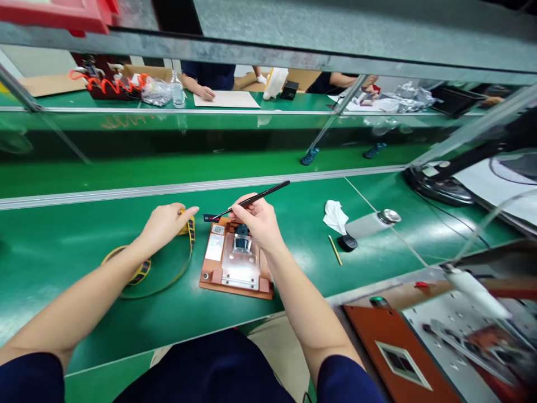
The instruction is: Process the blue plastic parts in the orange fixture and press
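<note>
Both gripping: right hand [260,223], black tool [272,190] | left hand [164,222], striped tape [192,232] | fixture [235,289] behind bench edge [168,345]

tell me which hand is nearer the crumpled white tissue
Right: the right hand, holding a thin black tool, is left of the tissue. The left hand is farther left, at the yellow-and-black strip.

One black stick [262,196], one orange fixture [237,268], one white cloth [334,216]

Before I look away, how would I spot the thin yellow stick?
Find the green bench, then the white bottle right of the right hand. The stick lies in front of the crumpled tissue, the only thin yellow thing beside them.
</note>
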Demonstrator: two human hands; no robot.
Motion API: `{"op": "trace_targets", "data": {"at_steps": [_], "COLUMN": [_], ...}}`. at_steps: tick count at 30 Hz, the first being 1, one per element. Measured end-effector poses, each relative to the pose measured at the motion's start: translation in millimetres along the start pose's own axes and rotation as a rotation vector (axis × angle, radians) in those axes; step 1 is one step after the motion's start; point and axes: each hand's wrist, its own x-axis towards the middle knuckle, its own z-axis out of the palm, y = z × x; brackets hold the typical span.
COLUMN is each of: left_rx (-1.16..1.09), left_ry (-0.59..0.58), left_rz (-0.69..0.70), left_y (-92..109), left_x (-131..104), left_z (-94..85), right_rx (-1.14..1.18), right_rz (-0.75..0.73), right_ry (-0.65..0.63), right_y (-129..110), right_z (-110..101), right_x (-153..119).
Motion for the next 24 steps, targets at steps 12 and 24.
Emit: {"op": "trace_targets", "data": {"at_steps": [12, 24], "left_rx": [0.407, 0.022], "left_ry": [-0.169, 0.027], "left_rz": [-0.048, 0.906], "left_y": [10, 53], "left_x": [25, -97], "left_z": [4.6, 67.0], "right_rx": [-0.058, -0.026], "right_rz": [0.141, 0.131], "right_ry": [0.155, 0.178], "right_y": [20, 30], "right_z": [-67, -68], "right_x": [-53, -60]}}
